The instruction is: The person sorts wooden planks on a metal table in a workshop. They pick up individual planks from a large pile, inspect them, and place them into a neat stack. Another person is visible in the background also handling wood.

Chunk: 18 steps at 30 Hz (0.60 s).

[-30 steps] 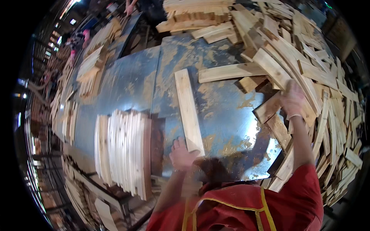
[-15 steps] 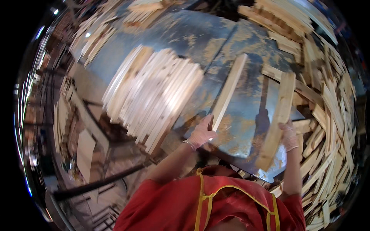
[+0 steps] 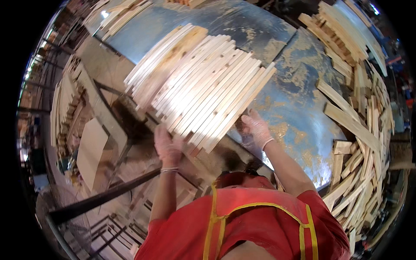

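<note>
A row of pale wooden strips lies side by side on the blue metal table, their near ends uneven. My left hand, in a thin whitish glove, is at the near ends of the strips, fingers apart and pointing away from me. To the right of the row is my right hand, gloved the same way. Its fingers are loosely bent and apart beside the outermost strip, with nothing visible in them. Whether either hand touches the wood, I cannot tell.
Loose offcuts are heaped at the right, with two boards reaching over the table from there. Stacked wood stands at the far right. More strips lie far left. A black metal bar runs near my left.
Both hands have moved left to the row. My right hand has let go of its board, and the single strip at my left hand now appears to lie against the row's right side.
</note>
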Each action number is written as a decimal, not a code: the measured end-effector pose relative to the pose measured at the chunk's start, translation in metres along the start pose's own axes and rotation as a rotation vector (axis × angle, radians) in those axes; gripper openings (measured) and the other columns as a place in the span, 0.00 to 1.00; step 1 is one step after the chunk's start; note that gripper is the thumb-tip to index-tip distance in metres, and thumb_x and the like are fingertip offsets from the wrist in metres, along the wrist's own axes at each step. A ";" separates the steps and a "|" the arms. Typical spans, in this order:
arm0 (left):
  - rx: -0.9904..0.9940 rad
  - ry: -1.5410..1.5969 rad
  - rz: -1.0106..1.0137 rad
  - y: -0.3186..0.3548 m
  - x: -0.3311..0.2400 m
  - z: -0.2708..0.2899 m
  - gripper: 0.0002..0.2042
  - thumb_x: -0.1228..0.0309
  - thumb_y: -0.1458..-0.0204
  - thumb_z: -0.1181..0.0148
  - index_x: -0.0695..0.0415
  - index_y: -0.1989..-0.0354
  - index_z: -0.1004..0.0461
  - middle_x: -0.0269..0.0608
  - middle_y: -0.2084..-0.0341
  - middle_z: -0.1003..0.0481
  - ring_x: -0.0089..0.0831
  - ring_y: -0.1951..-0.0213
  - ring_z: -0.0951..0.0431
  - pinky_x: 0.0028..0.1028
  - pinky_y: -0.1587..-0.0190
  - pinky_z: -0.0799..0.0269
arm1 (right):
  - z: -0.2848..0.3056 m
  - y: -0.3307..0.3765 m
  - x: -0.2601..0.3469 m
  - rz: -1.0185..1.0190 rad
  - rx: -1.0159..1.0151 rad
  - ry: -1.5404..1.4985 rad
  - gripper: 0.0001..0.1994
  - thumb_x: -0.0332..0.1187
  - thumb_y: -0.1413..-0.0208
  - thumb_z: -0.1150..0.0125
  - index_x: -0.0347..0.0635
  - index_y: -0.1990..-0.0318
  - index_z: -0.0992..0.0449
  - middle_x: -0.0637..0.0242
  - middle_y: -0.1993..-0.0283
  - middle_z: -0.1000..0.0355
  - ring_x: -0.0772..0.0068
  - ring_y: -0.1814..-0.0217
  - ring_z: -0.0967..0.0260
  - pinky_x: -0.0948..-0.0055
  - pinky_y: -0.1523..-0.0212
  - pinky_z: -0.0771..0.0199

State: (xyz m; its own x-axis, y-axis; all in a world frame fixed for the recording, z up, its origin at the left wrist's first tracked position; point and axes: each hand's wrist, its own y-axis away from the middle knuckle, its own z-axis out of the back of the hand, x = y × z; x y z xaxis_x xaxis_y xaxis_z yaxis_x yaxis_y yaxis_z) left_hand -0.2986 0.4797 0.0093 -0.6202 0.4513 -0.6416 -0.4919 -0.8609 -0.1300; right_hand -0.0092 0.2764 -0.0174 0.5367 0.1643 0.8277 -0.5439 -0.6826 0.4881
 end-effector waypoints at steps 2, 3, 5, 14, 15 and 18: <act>-0.123 -0.103 0.066 0.000 0.019 0.002 0.33 0.68 0.50 0.31 0.64 0.33 0.29 0.64 0.33 0.31 0.60 0.35 0.28 0.44 0.33 0.29 | -0.022 0.014 0.016 -0.137 -0.080 0.128 0.39 0.40 0.38 0.28 0.37 0.25 0.42 0.69 0.62 0.30 0.79 0.67 0.33 0.73 0.73 0.33; -0.087 -0.088 0.076 -0.008 0.009 0.006 0.34 0.67 0.50 0.30 0.65 0.32 0.30 0.65 0.32 0.32 0.61 0.33 0.29 0.45 0.31 0.31 | -0.028 0.016 0.021 -0.201 -0.126 0.183 0.39 0.39 0.38 0.28 0.38 0.25 0.42 0.70 0.63 0.31 0.79 0.69 0.34 0.73 0.74 0.33; -0.036 -0.109 -0.077 -0.011 -0.006 -0.006 0.34 0.67 0.50 0.30 0.66 0.33 0.29 0.66 0.32 0.33 0.62 0.33 0.30 0.47 0.30 0.32 | -0.026 0.009 0.009 -0.167 -0.167 0.129 0.37 0.38 0.38 0.28 0.37 0.28 0.40 0.68 0.62 0.27 0.77 0.71 0.32 0.72 0.76 0.33; 0.228 -0.206 -0.589 0.032 -0.112 -0.085 0.30 0.63 0.49 0.35 0.64 0.38 0.27 0.60 0.38 0.29 0.59 0.33 0.31 0.54 0.33 0.32 | 0.040 0.016 -0.028 -0.206 -0.148 -0.183 0.16 0.35 0.40 0.29 0.40 0.48 0.22 0.67 0.62 0.24 0.73 0.64 0.27 0.69 0.66 0.25; 0.277 -0.249 -0.664 0.038 -0.126 -0.090 0.29 0.63 0.49 0.35 0.63 0.38 0.26 0.58 0.39 0.28 0.59 0.33 0.31 0.55 0.33 0.33 | 0.034 0.020 -0.019 -0.216 -0.171 -0.187 0.17 0.36 0.40 0.28 0.41 0.48 0.22 0.67 0.61 0.24 0.73 0.63 0.27 0.69 0.65 0.24; 0.461 -0.248 -0.687 0.045 -0.160 -0.108 0.35 0.64 0.50 0.30 0.64 0.33 0.30 0.60 0.34 0.32 0.54 0.30 0.33 0.51 0.29 0.37 | 0.054 0.018 -0.019 -0.133 -0.190 -0.131 0.19 0.35 0.40 0.28 0.39 0.44 0.23 0.66 0.57 0.21 0.72 0.59 0.24 0.67 0.60 0.21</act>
State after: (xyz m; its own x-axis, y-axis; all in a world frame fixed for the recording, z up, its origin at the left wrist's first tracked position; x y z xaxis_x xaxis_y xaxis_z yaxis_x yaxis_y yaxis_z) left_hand -0.1560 0.3434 0.0246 -0.1837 0.9214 -0.3425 -0.9723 -0.2215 -0.0746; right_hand 0.0061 0.2230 -0.0392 0.6837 0.1421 0.7157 -0.5675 -0.5131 0.6440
